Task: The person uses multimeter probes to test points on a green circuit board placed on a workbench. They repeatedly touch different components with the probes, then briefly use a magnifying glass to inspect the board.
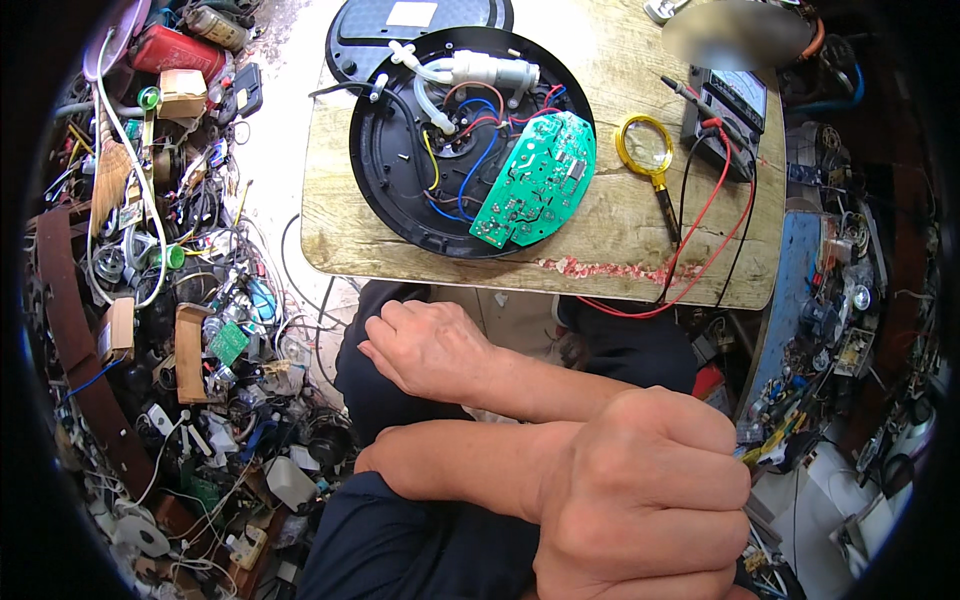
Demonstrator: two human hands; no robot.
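Note:
My arms cross in front of my lap. My left hand (645,495) is a closed fist, large and near at the lower right; its forearm comes from the elbow resting on my left thigh. My right hand (430,345) reaches across to the left and lies over my left knee, fingers curled in. Nothing shows in either hand, and both palms are hidden. Beyond them on the wooden table (400,270) sits a round black housing (385,190), opened up. Inside are a green circuit board (540,180), a white pump-like cylinder with tubes (490,72) and coloured wires.
Right of the housing lie a yellow-rimmed magnifying glass (645,147) and a multimeter (730,110) with red and black leads. A black cover (420,25) lies behind the housing. Piled parts and cables (220,330) crowd the left floor; more clutter (830,280) fills the right.

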